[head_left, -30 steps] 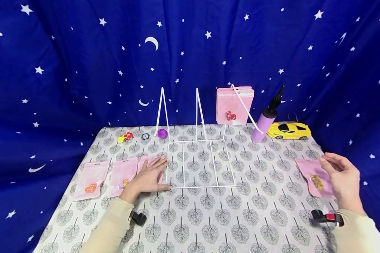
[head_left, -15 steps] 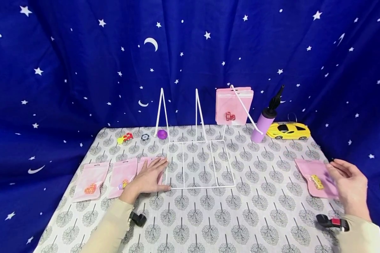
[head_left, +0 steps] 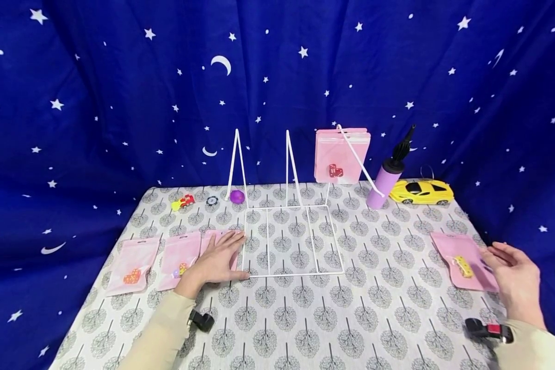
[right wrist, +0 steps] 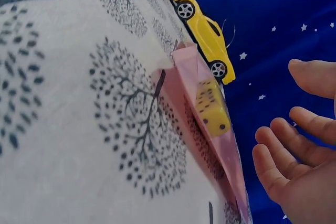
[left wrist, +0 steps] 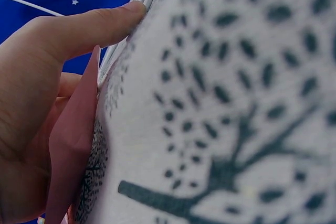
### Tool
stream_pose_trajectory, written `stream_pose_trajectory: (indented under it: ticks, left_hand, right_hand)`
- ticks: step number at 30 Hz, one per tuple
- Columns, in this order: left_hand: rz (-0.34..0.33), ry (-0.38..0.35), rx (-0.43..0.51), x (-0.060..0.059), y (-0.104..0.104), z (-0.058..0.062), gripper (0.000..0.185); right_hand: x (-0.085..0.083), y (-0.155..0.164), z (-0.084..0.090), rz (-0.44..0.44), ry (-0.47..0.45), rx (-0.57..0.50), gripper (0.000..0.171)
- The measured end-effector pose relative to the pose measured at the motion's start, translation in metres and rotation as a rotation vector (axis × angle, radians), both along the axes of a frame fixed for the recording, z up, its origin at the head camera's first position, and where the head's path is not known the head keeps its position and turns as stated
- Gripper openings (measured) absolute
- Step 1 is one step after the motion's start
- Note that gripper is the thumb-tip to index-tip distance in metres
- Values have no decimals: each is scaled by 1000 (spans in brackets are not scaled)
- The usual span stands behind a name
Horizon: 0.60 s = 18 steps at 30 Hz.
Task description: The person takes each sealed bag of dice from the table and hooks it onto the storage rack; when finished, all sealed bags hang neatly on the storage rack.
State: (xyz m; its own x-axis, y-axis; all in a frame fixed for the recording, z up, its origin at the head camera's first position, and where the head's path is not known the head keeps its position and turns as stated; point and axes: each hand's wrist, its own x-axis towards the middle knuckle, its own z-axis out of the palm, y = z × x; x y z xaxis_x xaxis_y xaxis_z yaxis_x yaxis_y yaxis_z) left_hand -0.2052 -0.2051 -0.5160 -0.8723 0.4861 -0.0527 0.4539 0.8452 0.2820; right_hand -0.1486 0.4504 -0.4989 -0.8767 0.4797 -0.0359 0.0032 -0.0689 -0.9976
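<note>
My left hand (head_left: 218,261) lies flat with straight fingers on a pink pouch (head_left: 211,241) beside the white wire rack's base (head_left: 292,240); the left wrist view shows the thumb (left wrist: 89,24) along the rack wire and the pouch (left wrist: 73,145) under the palm. My right hand (head_left: 513,270) hovers open at the right edge of another pink pouch (head_left: 462,259) holding a yellow die (head_left: 463,266). In the right wrist view the fingers (right wrist: 294,156) are spread just off that pouch (right wrist: 210,129). A pink pouch with a red die (head_left: 341,155) hangs on the rack's right prong.
Two more pink pouches (head_left: 133,263) (head_left: 179,257) lie left of my left hand. At the back stand a purple hand pump (head_left: 388,177), a yellow toy car (head_left: 422,191), a purple ball (head_left: 237,196), a poker chip (head_left: 212,200) and a small toy vehicle (head_left: 183,201). Blue star curtain (head_left: 120,92) behind.
My right hand has dropped lower and moved right, off the top of the yellow-die pouch to its right edge. The left hand has stayed still.
</note>
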Motion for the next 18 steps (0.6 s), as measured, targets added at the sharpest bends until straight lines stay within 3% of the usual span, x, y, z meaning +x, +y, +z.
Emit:
stream_pose_trajectory:
  ticks: [2,10,18]
  left_hand:
    - [-2,2,-1,0,0,0,108]
    - [0,6,6,1,-1,0,107]
    - [-2,8,2,1,0,1,108]
  right_hand:
    - [1,2,-3,8,-25,32,31]
    - [7,7,-10,5,-225,385,32]
    - [8,9,-12,8,-257,435,30]
